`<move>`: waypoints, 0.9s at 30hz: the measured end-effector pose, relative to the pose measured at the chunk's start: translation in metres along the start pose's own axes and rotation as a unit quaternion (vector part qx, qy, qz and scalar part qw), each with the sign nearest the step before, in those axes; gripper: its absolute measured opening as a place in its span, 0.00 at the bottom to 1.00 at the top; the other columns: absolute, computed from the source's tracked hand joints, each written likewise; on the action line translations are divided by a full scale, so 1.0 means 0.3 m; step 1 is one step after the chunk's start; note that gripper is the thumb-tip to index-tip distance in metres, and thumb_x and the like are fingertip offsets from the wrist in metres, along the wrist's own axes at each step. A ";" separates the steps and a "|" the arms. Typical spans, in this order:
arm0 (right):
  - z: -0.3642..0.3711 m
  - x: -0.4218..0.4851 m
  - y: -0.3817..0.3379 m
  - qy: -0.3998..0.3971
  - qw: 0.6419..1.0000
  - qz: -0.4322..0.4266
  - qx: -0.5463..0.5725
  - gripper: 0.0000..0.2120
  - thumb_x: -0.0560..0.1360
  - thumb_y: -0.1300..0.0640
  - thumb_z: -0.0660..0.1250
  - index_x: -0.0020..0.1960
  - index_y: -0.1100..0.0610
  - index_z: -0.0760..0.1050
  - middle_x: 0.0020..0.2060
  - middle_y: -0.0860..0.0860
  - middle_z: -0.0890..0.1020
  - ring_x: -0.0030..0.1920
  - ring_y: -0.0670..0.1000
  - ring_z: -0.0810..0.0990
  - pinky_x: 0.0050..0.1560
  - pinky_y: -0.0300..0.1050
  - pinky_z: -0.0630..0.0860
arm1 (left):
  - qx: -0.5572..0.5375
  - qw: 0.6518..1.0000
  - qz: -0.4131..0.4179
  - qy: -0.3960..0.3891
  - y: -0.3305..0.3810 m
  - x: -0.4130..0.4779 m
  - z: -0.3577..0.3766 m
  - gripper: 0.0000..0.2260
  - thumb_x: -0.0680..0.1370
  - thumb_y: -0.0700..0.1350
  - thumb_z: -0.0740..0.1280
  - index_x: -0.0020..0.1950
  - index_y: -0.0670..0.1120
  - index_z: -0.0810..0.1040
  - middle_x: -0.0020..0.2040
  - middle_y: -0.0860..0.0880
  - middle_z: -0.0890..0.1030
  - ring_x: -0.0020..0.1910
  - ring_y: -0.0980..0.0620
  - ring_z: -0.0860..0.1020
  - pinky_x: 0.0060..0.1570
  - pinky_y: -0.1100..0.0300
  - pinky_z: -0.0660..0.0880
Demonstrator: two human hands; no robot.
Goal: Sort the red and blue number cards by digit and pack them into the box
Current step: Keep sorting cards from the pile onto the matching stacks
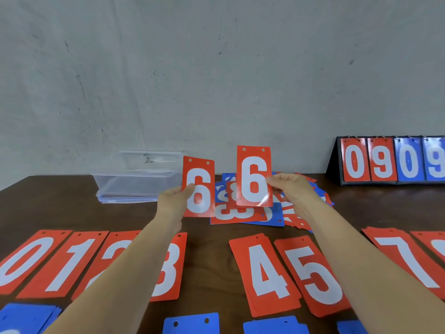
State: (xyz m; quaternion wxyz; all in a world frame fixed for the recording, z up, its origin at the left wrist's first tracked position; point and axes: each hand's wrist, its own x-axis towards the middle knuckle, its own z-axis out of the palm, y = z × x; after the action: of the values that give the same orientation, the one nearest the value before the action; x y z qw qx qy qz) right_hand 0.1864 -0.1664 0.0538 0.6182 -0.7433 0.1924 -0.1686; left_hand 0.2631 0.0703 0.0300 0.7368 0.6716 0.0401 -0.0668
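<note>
Two red cards, both digit 6, are held upright in the air. The left hand (pixel 175 201) pinches the left 6 card (pixel 198 186) at its left edge, thumb on the face. The right hand (pixel 291 189) pinches the right 6 card (pixel 254 175) at its right edge. The cards are side by side, not touching.

- Between and just beyond the hands: mixed pile (pixel 240 214) of red and blue cards on the dark brown table (pixel 60 203).
- Beyond the left hand, to its left: clear plastic box (pixel 137 177).
- Under the forearms: row of red stacks (pixel 265 273) reading 0, 1, 2, 3, 4, 5, 7.
- Nearer the person still: blue cards (pixel 191 323).
- Well to the right of the right hand: flip scoreboard (pixel 395 160) reading 0 9 0 9.
- Behind: grey scuffed wall (pixel 216 68).
</note>
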 end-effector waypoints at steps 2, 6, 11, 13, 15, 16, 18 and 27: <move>0.019 -0.009 -0.001 -0.022 1.000 0.004 0.006 0.07 0.75 0.56 0.70 0.51 0.58 0.81 0.44 0.50 0.84 0.43 0.46 0.81 0.36 0.34 0.72 | 0.001 1.000 -0.006 -0.019 -0.009 -0.020 0.033 0.15 0.80 0.47 0.67 0.64 0.42 0.77 0.59 0.43 0.82 0.57 0.40 0.80 0.62 0.40 0.74; 0.075 -0.041 0.005 -0.060 0.998 0.003 0.020 0.03 0.75 0.58 0.71 0.44 0.57 0.81 0.43 0.51 0.85 0.47 0.51 0.83 0.47 0.40 0.79 | -0.005 0.996 -0.035 -0.084 -0.020 -0.068 0.117 0.14 0.83 0.50 0.60 0.66 0.46 0.75 0.61 0.46 0.81 0.59 0.43 0.79 0.64 0.40 0.73; 0.133 -0.051 0.013 0.034 0.998 -0.023 -0.053 0.08 0.73 0.54 0.73 0.38 0.57 0.80 0.40 0.52 0.83 0.46 0.52 0.81 0.49 0.46 0.79 | -0.043 0.991 -0.055 -0.113 -0.021 -0.108 0.162 0.17 0.83 0.48 0.60 0.70 0.46 0.73 0.65 0.46 0.79 0.62 0.42 0.78 0.63 0.39 0.74; 0.149 -0.056 0.008 0.051 0.997 -0.022 -0.058 0.08 0.73 0.53 0.73 0.41 0.57 0.80 0.41 0.52 0.83 0.44 0.50 0.80 0.43 0.41 0.76 | -0.034 0.992 -0.055 -0.112 -0.018 -0.124 0.177 0.18 0.83 0.46 0.61 0.72 0.46 0.70 0.66 0.46 0.78 0.63 0.42 0.77 0.64 0.39 0.72; 0.162 -0.057 0.004 0.062 0.997 -0.010 -0.051 0.09 0.74 0.52 0.72 0.46 0.58 0.81 0.45 0.52 0.83 0.45 0.49 0.80 0.43 0.41 0.77 | -0.015 0.993 -0.044 -0.107 -0.017 -0.134 0.184 0.18 0.82 0.44 0.62 0.72 0.47 0.69 0.66 0.46 0.77 0.63 0.42 0.77 0.64 0.38 0.72; 0.165 -0.055 0.004 0.065 0.997 -0.002 -0.044 0.11 0.73 0.51 0.72 0.50 0.58 0.81 0.48 0.52 0.83 0.48 0.50 0.81 0.46 0.43 0.78 | -0.004 0.994 -0.040 -0.104 -0.017 -0.134 0.187 0.18 0.82 0.45 0.62 0.72 0.48 0.69 0.66 0.45 0.77 0.63 0.42 0.77 0.64 0.39 0.73; 0.164 -0.053 0.002 0.053 0.998 0.018 -0.027 0.14 0.73 0.51 0.73 0.54 0.59 0.80 0.51 0.53 0.83 0.52 0.54 0.82 0.51 0.47 0.80 | 0.028 0.994 -0.021 -0.100 -0.010 -0.138 0.184 0.19 0.82 0.46 0.62 0.73 0.48 0.69 0.67 0.46 0.76 0.63 0.42 0.77 0.63 0.40 0.74; 0.086 -0.054 0.004 -0.044 0.999 0.017 -0.009 0.06 0.73 0.56 0.73 0.45 0.58 0.81 0.43 0.53 0.85 0.44 0.49 0.83 0.48 0.42 0.79 | 0.153 0.987 0.029 -0.050 0.000 -0.121 0.156 0.15 0.82 0.46 0.63 0.68 0.44 0.74 0.66 0.45 0.78 0.64 0.44 0.76 0.64 0.46 0.74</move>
State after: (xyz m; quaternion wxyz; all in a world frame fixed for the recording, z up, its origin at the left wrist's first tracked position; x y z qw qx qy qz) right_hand 0.1850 -0.1365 0.0477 0.6221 -0.7520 0.1795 -0.1235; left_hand 0.2258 0.0253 0.0400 0.6282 0.7730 -0.0266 -0.0840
